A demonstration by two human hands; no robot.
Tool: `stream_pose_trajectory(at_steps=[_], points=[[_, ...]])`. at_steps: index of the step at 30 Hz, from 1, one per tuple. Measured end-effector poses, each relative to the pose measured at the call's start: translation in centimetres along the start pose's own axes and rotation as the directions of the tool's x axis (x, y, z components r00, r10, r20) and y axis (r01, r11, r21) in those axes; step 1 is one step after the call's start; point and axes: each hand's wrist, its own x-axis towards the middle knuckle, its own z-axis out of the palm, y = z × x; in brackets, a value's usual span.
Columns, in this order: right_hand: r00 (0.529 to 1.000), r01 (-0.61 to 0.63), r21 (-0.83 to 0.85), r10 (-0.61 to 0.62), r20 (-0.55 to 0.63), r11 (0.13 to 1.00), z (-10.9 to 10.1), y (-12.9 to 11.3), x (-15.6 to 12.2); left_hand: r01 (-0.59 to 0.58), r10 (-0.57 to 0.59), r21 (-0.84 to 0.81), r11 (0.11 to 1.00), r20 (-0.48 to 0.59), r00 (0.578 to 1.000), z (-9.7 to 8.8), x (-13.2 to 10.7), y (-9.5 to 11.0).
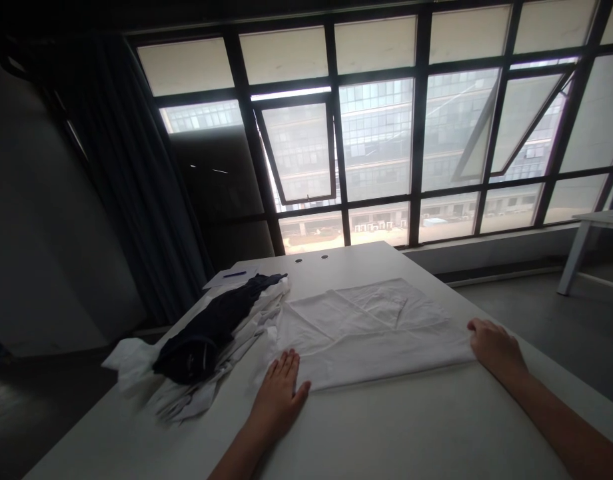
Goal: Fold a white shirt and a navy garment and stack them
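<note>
A big grid of window panes (376, 133) fills the top of the frame, with a dark curtain (136, 180) hanging at the upper left. Below, the white table (386, 427) runs away from the person, and the corner of a second table (601, 219) pokes in at the far right. Dead centre on the table, a folded white garment (366, 337) lies flat between the hands. Just left of it sits a loose heap of white clothes (246, 340), topped by a dark navy garment (201, 330). The left hand (279, 397) is pressed flat on the table, its fingers (286, 373) spread wide, right at the garment's lower left corner, holding nothing. The right hand (496, 350) sits on the garment's right edge, its fingers (479, 327) bunched against the cloth; pinching or just resting, I can't tell. Up at the far end, a sheet of paper (229, 278) carries a blue pen (235, 274).
</note>
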Motion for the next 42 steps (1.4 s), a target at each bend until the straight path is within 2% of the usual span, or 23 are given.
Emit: stream_pose_trajectory(at_steps=[2,3,4,5,7,9,12,17,19,21,22,23,25,26,28,30,32,33,35,38,40,42], points=[[0.983,0.181,0.114,-0.182,-0.007,0.977,-0.4,-2.1,-1.2,0.004,-0.004,0.006,1.0,0.003,1.0,0.0,0.1,0.1],[0.951,0.301,0.191,-0.308,0.008,0.934,-0.5,-3.6,-2.1,0.004,-0.004,0.006,1.0,0.008,1.0,0.0,0.1,0.2],[0.894,0.422,0.275,-0.448,0.033,0.864,-0.6,-5.3,-3.1,0.002,-0.002,0.006,1.0,0.014,1.0,0.0,0.1,0.1],[0.841,0.489,0.338,-0.538,0.063,0.804,-0.7,-7.0,-4.1,-0.002,0.002,0.004,1.0,0.019,1.0,0.0,0.1,0.1],[0.75,0.563,0.397,-0.65,0.124,0.725,-0.6,-10.0,-5.9,-0.009,0.009,-0.003,1.0,0.016,1.0,0.0,0.1,0.0],[0.716,0.578,0.401,-0.678,0.169,0.711,-0.3,-11.5,-6.8,-0.011,0.011,-0.011,1.0,0.011,1.0,0.0,0.1,-0.1],[0.756,0.527,0.348,-0.615,0.224,0.775,0.6,-10.7,-6.1,-0.003,0.003,-0.015,1.0,0.021,1.0,-0.1,0.0,-0.2],[0.891,0.329,0.122,-0.35,0.288,0.936,3.1,-3.7,-2.2,0.001,-0.001,-0.01,1.0,0.042,0.999,-0.2,-0.1,-0.1],[0.963,0.145,0.001,-0.142,0.228,0.989,3.7,-1.0,-1.1,-0.003,0.003,-0.01,1.0,0.034,0.999,-0.1,0.0,-0.2],[0.992,-0.035,-0.083,0.045,0.116,0.996,3.7,0.7,-0.5,-0.004,0.005,-0.009,1.0,0.028,1.0,-0.1,0.0,-0.2],[0.995,-0.07,-0.103,0.077,0.065,0.992,3.4,0.9,-0.4,-0.004,0.004,-0.008,1.0,0.027,1.0,0.0,0.0,-0.2],[0.998,-0.047,-0.106,0.05,0.032,0.993,3.1,0.7,-0.6,-0.002,0.003,-0.007,1.0,0.026,1.0,0.0,0.0,-0.2],[0.989,0.145,-0.05,-0.143,0.039,0.988,2.3,-1.2,-1.5,0.0,0.0,-0.008,1.0,0.023,1.0,-0.1,0.0,-0.1],[0.96,0.27,0.014,-0.27,0.071,0.963,1.9,-2.7,-2.2,-0.001,0.001,-0.009,1.0,0.025,1.0,-0.2,0.0,-0.1],[0.855,0.472,0.189,-0.499,0.138,0.861,1.1,-6.1,-3.9,0.0,0.001,-0.01,1.0,0.035,0.999,-0.4,0.0,0.0],[0.76,0.563,0.31,-0.627,0.171,0.767,0.7,-9.0,-5.2,0.004,-0.003,-0.012,1.0,0.045,0.999,-0.6,-0.1,0.1],[0.724,0.575,0.354,-0.66,0.2,0.738,0.7,-10.3,-5.7,0.005,-0.005,-0.017,1.0,0.045,0.999,-0.6,-0.1,0.1],[0.732,0.555,0.352,-0.644,0.222,0.753,0.8,-10.2,-5.4,0.005,-0.004,-0.02,1.0,0.042,0.999,-0.5,-0.1,0.1],[0.783,0.472,0.309,-0.553,0.284,0.826,1.4,-8.5,-4.1,-0.003,0.003,-0.027,1.0,0.033,0.999,-0.4,-0.1,-0.1],[0.866,0.311,0.162,-0.35,0.358,0.936,2.6,-3.7,-1.4,-0.018,0.018,-0.029,0.999,0.014,1.0,0.0,-0.1,-0.3],[0.934,0.165,0.049,-0.172,0.314,0.985,3.2,-0.4,0.0,-0.021,0.022,-0.026,0.999,0.004,1.0,0.2,-0.1,-0.3],[0.987,0.019,-0.034,-0.014,0.159,0.999,3.4,1.9,0.5,-0.019,0.019,-0.024,1.0,0.005,1.0,0.2,-0.1,-0.3]])
